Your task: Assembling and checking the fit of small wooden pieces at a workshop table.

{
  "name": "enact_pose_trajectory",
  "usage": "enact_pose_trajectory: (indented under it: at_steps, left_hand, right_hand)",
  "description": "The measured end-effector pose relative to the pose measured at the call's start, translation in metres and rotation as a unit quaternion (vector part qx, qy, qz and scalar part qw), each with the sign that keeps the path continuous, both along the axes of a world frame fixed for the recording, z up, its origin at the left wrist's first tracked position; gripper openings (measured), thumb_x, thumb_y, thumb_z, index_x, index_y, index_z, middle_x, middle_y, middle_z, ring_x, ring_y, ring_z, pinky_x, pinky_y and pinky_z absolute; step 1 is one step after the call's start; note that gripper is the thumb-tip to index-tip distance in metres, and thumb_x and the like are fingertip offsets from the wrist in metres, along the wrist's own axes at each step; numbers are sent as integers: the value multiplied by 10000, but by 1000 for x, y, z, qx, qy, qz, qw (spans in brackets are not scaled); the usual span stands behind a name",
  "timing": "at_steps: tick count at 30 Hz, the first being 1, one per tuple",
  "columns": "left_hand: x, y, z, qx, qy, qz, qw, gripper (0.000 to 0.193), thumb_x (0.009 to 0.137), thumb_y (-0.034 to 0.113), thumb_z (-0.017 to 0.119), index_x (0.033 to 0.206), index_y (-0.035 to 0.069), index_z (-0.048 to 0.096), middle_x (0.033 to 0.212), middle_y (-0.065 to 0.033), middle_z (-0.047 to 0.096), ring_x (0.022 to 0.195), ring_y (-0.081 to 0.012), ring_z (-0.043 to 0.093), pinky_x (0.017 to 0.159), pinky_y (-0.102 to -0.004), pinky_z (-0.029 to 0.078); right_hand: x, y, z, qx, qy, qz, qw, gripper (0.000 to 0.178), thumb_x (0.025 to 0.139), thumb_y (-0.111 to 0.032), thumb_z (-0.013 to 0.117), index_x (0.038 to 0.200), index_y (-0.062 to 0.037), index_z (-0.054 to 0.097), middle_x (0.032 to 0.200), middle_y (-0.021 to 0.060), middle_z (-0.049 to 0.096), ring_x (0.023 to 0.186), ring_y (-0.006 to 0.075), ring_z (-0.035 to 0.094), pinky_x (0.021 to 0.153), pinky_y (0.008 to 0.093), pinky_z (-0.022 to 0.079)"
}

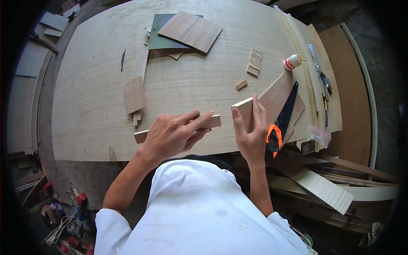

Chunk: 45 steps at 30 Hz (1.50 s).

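Near the front edge of the plywood-topped table, my left hand [172,134] is closed around a narrow wooden strip [211,122], whose two ends stick out on either side of the hand. My right hand [253,136] grips a small flat wooden board [245,111] tilted up on edge, thumb on one face and fingers along the far side. Hand and board are apart from the strip. Just beyond the board lies a small wood block [242,85]. To the right of my right hand is a handsaw [285,111] with a black blade and orange-and-black handle.
A brown board [272,94] lies under the saw. Behind it stand a white glue bottle [292,62] and a row of joined wood pieces [254,63]. Thin panels [190,30] are stacked at the back; a wood piece [134,94] lies left. Offcuts [323,187] pile below the right edge.
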State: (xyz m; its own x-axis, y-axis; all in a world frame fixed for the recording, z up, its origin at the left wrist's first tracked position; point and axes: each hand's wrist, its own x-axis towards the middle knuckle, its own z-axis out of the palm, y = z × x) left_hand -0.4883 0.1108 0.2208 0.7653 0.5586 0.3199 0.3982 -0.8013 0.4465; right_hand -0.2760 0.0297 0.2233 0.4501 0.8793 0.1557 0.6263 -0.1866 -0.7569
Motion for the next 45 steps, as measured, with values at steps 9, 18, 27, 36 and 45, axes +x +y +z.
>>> enact_pose_trajectory:
  at_steps: [9,18,27,36,45]
  left_hand:
    - [-1,0,-9,-140,-60,46,987,427,990,252,697,1384,102,630,969,-77,695,743,-149,681,608,-313,576]
    - [6,13,-50,-623,-308,116,710,532,1076,238,556,1527,-9,420,1056,-97,707,861,-110,644,832,-281,566]
    - [15,7,-47,-717,-398,81,566,541,1056,267,604,1511,19,447,1219,-107,656,1063,-168,623,969,-321,524]
    - [20,0,-97,-440,-311,98,836,373,1041,55,578,1401,22,489,1258,-109,625,1195,-188,629,1015,-329,544]
    - [19,-14,-110,-337,-335,91,875,444,971,-75,615,1386,29,497,1355,-117,535,1200,-215,635,1017,-329,591]
  right_hand:
    - [8,9,-29,0,-10,14,1000,808,959,-460,704,1470,113,451,1276,287,557,1161,384,611,954,425,521]
    - [-11,-6,-53,-10,262,7,965,864,970,-515,678,1519,91,398,1289,203,557,1185,274,595,1019,359,479]
    - [-30,-10,-49,-16,273,32,961,897,951,-538,697,1559,32,366,1297,178,547,1214,265,595,1001,357,501]
    - [-24,0,-82,-31,423,-43,905,870,975,-622,589,1574,-32,367,1279,98,599,1071,185,624,870,340,536]
    - [-11,-17,-94,-80,534,-54,840,623,989,-583,587,1322,-56,579,1122,65,619,989,153,629,813,322,552]
